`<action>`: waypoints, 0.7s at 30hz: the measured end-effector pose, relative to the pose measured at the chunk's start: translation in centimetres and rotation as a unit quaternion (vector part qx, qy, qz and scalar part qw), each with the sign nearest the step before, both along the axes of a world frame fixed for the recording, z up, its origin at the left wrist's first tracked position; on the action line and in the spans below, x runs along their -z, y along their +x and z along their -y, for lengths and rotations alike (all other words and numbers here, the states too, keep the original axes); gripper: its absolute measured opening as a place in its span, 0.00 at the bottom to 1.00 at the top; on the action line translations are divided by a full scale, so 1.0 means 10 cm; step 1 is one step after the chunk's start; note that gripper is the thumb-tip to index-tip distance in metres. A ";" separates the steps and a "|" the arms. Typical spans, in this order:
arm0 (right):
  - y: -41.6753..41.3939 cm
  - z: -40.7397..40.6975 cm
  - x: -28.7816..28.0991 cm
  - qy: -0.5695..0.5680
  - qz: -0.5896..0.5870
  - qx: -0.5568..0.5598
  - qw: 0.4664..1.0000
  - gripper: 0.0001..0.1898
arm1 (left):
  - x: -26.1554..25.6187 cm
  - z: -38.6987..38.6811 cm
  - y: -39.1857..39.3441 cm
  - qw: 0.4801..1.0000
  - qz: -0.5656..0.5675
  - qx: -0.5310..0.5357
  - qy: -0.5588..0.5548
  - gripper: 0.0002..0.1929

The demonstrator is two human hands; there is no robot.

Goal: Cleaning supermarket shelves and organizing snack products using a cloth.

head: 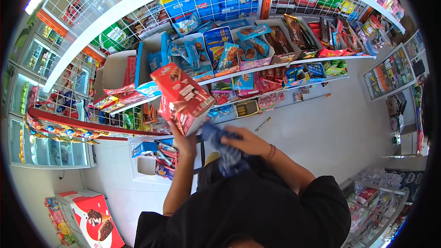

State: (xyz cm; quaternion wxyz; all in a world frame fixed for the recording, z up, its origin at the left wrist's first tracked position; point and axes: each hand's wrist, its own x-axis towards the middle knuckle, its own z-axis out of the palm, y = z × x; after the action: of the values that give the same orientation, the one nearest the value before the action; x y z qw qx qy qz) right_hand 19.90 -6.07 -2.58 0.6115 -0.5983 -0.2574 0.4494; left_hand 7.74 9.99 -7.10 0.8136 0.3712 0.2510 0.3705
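My left hand (pixel 183 141) grips the lower end of a red snack carton (pixel 186 94), which is held tilted in front of the shelf. In my right hand (pixel 249 141) is a bunched dark blue patterned cloth (pixel 225 148), blurred, close beside the carton's lower corner. Whether the cloth touches the carton I cannot tell. Behind the carton, the white shelf (pixel 255 67) bears open display boxes of packets. A blue-sided box (pixel 144 65) and a mostly bare-walled carton (pixel 113 69) stand on its left part.
A white crate (pixel 137 175) with snack packs sits on the floor to the left. Lower shelf tiers hold more packets (pixel 272 75). A thin stick-like item (pixel 263 124) lies on the floor. An ice-cream freezer (pixel 91 217) stands at lower left, a glass display case (pixel 375 210) at lower right.
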 end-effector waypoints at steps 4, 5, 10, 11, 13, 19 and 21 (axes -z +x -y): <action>0.33 0.23 0.19 0.043 0.102 -0.100 0.989 0.21 | -0.05 -0.17 -0.27 0.944 -0.214 0.023 0.252 0.28; 0.43 0.28 0.24 0.018 0.138 0.004 0.990 0.21 | -0.22 -0.10 -0.21 0.922 -0.208 0.006 0.326 0.29; 0.69 0.35 -0.41 0.215 -0.151 0.299 0.917 0.16 | -0.12 -0.03 -0.18 0.917 -0.211 0.057 0.334 0.37; 0.68 0.31 -0.49 0.214 -0.152 0.297 0.918 0.16 | -0.13 0.00 -0.14 0.917 -0.212 0.056 0.334 0.37; 0.62 0.24 -0.56 0.064 0.335 0.089 0.936 0.16 | -0.16 0.09 -0.07 0.835 -0.238 0.065 0.492 0.41; 0.50 -0.06 0.01 0.089 0.280 -0.120 0.948 0.17 | -0.32 0.31 0.01 0.823 -0.211 0.079 0.522 0.40; 0.53 -0.03 0.12 0.022 0.275 -0.236 0.932 0.22 | -0.46 0.35 -0.01 0.767 -0.231 0.086 0.593 0.40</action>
State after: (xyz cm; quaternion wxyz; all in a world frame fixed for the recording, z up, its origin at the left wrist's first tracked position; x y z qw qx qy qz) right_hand 25.17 -5.76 -3.83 0.4058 -0.6074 -0.5589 0.3925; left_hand 7.63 6.47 -2.51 0.3774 0.8742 0.1286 0.2771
